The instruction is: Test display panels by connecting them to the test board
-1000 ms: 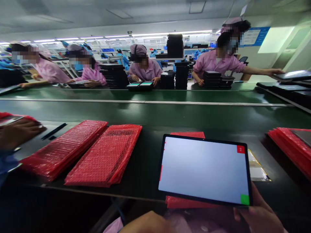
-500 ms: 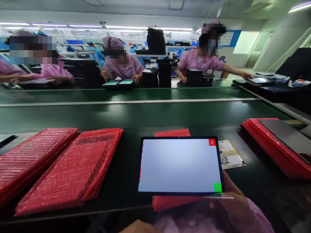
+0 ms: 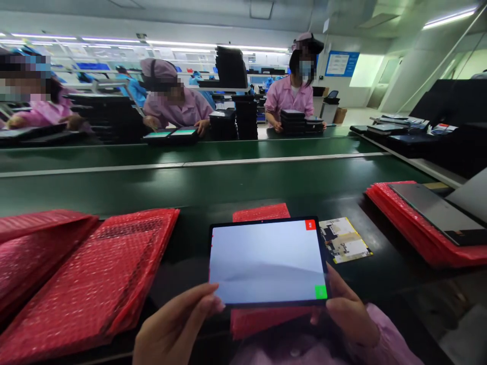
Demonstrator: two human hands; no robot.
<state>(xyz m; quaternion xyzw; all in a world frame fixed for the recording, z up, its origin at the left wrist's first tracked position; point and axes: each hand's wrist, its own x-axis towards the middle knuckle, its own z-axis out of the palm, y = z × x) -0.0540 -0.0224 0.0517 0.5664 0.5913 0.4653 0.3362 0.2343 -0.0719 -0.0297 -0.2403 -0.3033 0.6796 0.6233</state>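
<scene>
A tablet (image 3: pixel 266 263) with a lit, nearly white screen is tilted up in front of me. Red and green squares mark its right-hand corners, and small red marks run down its left edge. My right hand (image 3: pixel 348 309) grips the lower right corner, thumb at the front edge. At the lower left corner, my left hand (image 3: pixel 178 319) is closed, its thumb and finger pinched against the tablet's edge. Behind and below the tablet lies a red bubble-wrap sleeve (image 3: pixel 261 212), mostly hidden by it.
Red bubble-wrap bags (image 3: pixel 114 263) lie at left. A printed card-like sheet (image 3: pixel 348 241) rests right of the tablet. Further right, a grey flat device (image 3: pixel 429 210) lies on red bubble wrap. Across the green belt (image 3: pixel 190 185), co-workers in pink sit beside black stacks (image 3: pixel 247 116).
My left hand has come up to the tablet's lower left corner. The view has shifted right. One co-worker's outstretched arm has drawn back to the black stack.
</scene>
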